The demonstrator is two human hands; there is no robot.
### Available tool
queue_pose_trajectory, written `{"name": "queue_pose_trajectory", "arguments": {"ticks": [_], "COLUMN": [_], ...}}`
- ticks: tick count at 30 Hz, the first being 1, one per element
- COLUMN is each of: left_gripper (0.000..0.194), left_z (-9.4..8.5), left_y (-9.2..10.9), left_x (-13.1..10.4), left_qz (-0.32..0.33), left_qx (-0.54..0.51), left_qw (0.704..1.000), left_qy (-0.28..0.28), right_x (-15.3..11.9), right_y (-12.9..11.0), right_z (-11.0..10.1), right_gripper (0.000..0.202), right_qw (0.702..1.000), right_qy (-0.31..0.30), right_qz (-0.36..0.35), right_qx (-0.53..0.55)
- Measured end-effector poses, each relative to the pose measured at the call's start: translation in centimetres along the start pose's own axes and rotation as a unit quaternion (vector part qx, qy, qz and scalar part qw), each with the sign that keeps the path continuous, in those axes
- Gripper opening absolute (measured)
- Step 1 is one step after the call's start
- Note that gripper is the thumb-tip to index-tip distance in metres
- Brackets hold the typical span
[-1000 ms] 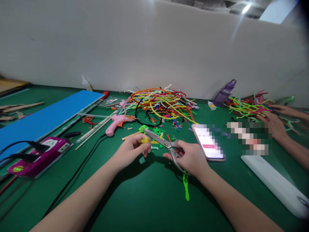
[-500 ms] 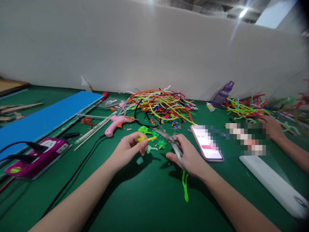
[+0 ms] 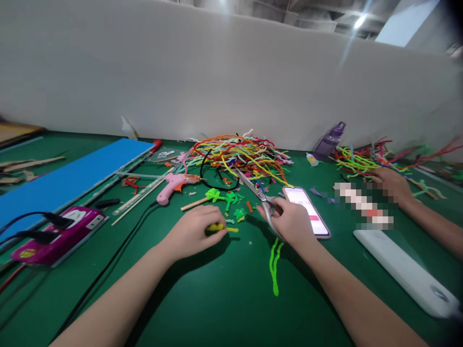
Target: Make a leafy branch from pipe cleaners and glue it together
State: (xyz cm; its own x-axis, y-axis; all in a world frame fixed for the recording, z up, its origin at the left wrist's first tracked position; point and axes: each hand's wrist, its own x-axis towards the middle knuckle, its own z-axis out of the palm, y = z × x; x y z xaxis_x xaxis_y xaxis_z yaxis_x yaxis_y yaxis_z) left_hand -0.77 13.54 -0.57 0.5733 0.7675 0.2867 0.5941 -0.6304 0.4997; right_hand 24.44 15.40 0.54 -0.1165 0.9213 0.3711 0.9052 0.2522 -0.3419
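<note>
Between the fingertips of my left hand (image 3: pixel 197 232) is a small yellow pipe-cleaner piece (image 3: pixel 231 230), its end poking out to the right. My right hand (image 3: pixel 289 218) is wrapped round the handles of metal scissors (image 3: pixel 253 188), whose blades point up and left toward the pile and look nearly closed. A bent bright green pipe cleaner (image 3: pixel 275 270) hangs or lies below my right hand; its upper end is hidden. Green pipe-cleaner shapes (image 3: pixel 239 214) lie beyond my hands, one of them (image 3: pixel 215 194) beside a wooden stick (image 3: pixel 194 204).
A pipe-cleaner heap (image 3: pixel 238 154) sits at the back. Left are a pink glue gun (image 3: pixel 173 187), a purple power strip (image 3: pixel 60 238) and a blue board (image 3: pixel 79 166). Right are a lit phone (image 3: pixel 318 224), a white device (image 3: pixel 405 272), a bottle (image 3: pixel 330 140) and another person's hand (image 3: pixel 394 185).
My left hand has lowered with the yellow piece and turned its back upward. My right hand has moved slightly right with the scissors, whose blades have drawn closer together. The wooden stick is now visible.
</note>
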Motion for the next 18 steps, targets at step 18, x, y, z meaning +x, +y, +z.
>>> {"name": "queue_pose_trajectory", "arguments": {"ticks": [18], "left_gripper": [0.018], "left_z": [0.1], "left_y": [-0.2], "left_x": [-0.1], "left_qz": [-0.008], "left_qx": [0.099], "left_qw": [0.995], "left_qy": [-0.011], "right_x": [0.2], "right_y": [-0.6], "right_z": [-1.1], "right_gripper": [0.021], "right_qw": [0.956], "right_qy": [-0.131], "right_qz": [0.089], "right_qx": [0.248]}}
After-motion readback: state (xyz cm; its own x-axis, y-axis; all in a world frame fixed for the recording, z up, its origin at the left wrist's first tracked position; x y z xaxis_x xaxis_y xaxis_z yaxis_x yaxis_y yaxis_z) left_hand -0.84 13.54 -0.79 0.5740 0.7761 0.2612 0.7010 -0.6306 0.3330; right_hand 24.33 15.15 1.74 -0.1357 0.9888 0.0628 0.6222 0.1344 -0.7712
